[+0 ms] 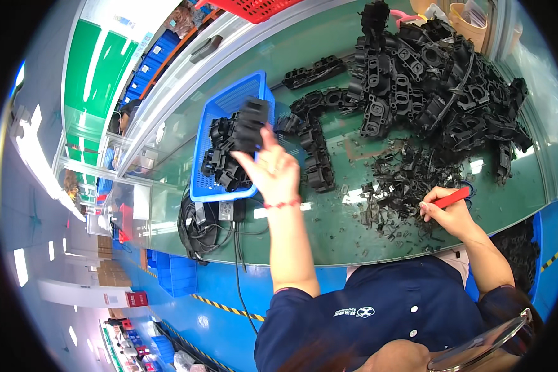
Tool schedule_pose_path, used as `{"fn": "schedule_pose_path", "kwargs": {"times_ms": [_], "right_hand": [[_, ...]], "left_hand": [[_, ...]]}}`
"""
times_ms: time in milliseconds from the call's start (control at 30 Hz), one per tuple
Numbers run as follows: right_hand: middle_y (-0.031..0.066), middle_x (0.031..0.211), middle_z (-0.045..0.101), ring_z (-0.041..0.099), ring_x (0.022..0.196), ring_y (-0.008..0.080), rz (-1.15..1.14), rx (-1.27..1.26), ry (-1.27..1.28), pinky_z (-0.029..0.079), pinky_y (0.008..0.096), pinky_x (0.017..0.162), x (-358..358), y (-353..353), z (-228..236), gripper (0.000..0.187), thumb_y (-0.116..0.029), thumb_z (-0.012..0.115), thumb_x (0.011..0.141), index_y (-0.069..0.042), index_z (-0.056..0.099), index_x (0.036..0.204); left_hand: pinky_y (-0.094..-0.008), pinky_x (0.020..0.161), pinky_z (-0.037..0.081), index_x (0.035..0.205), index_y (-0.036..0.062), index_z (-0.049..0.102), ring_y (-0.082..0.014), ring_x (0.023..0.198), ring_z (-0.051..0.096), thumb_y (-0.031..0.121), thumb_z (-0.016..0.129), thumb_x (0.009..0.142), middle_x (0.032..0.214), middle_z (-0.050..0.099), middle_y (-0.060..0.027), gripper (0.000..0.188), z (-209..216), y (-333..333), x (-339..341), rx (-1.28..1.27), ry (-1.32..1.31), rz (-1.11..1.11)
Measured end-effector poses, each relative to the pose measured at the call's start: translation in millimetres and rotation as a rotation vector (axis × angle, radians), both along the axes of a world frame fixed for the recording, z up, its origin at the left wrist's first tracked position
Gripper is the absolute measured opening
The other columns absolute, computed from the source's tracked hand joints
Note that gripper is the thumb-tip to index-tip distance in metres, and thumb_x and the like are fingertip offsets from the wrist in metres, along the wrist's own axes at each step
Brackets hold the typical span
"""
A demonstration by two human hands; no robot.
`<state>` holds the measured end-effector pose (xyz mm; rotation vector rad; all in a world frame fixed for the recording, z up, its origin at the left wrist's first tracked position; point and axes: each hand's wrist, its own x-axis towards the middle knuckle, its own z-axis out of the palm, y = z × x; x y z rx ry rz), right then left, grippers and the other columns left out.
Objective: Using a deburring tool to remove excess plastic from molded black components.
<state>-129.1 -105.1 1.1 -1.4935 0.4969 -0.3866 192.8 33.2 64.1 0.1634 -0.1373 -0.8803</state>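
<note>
Head: right grip [451,218] holds red tool [452,198]; left grip [274,168] maybe touches black part [250,125].

- A factory workshop: the green-topped bench [347,245] carries a heap of black moulded parts [415,80] toward its far right corner, with loose black scraps [403,186] strewn toward its near edge.
- A blue crate [245,93] of similar parts sits toward the bench's left end.
- Beyond the far left corner, shelving holds rows of blue bins [155,59].
- Yellow-and-black striped tape [223,307] marks the blue floor [214,282].
- Bright ceiling lights [22,266] and stacked brown cartons [115,273] show farther off.
- Small, blurred figures [130,347] at lower left may be people at other stations.
</note>
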Motion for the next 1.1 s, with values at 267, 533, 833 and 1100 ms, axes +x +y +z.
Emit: {"fn": "schedule_pose_path", "kwargs": {"times_ms": [267, 533, 833, 1100], "right_hand": [[0.0061, 0.073, 0.063, 0.06, 0.061, 0.0115, 0.341, 0.112, 0.06, 0.047, 0.0253, 0.057, -4, -5, 15, 0.013, -0.012, 0.06, 0.084, 0.0, 0.062, 0.08], [0.0152, 0.09, 0.065, 0.06, 0.065, 0.0171, 0.132, -0.434, -0.416, 0.051, 0.0286, 0.062, -11, -10, 39, 0.011, -0.004, 0.052, 0.085, 0.001, 0.061, 0.082], [0.0136, 0.099, 0.064, 0.062, 0.092, 0.0203, -0.017, -0.342, -0.254, 0.049, 0.0306, 0.08, -15, -7, 27, 0.016, 0.005, 0.055, 0.08, 0.0, 0.06, 0.095], [0.0196, 0.105, 0.059, 0.062, 0.082, 0.0186, -0.103, -0.07, -0.354, 0.052, 0.0277, 0.072, -29, -6, 13, 0.01, -0.002, 0.055, 0.086, 0.0, 0.06, 0.094]], "left_hand": [[-0.0334, 0.06, 0.053, 0.092, -0.0003, 0.052, -0.0208, 0.077, 0.06, 0.063, 0.045, 0.081, 0.087, 0.061, -0.0141, 0.065, -43, -14, -113, 0.342, -0.327, -0.636], [-0.027, 0.068, 0.049, 0.096, 0.0026, 0.055, -0.0173, 0.085, 0.06, 0.014, 0.062, 0.085, 0.099, 0.061, -0.0094, 0.017, -57, 1, -98, 0.943, -1.433, 0.036], [-0.0402, 0.083, 0.047, 0.126, 0.0019, 0.04, -0.0373, 0.103, 0.051, 0.029, 0.072, 0.072, 0.118, 0.049, -0.017, 0.069, -95, 52, -4, 2.139, -2.035, 0.535], [-0.0398, 0.093, 0.042, 0.124, -0.0002, 0.042, -0.0321, 0.112, 0.049, 0.017, 0.068, 0.077, 0.116, 0.052, -0.0168, 0.056, -49, 53, -62, 1.152, -1.163, 0.478]]}}
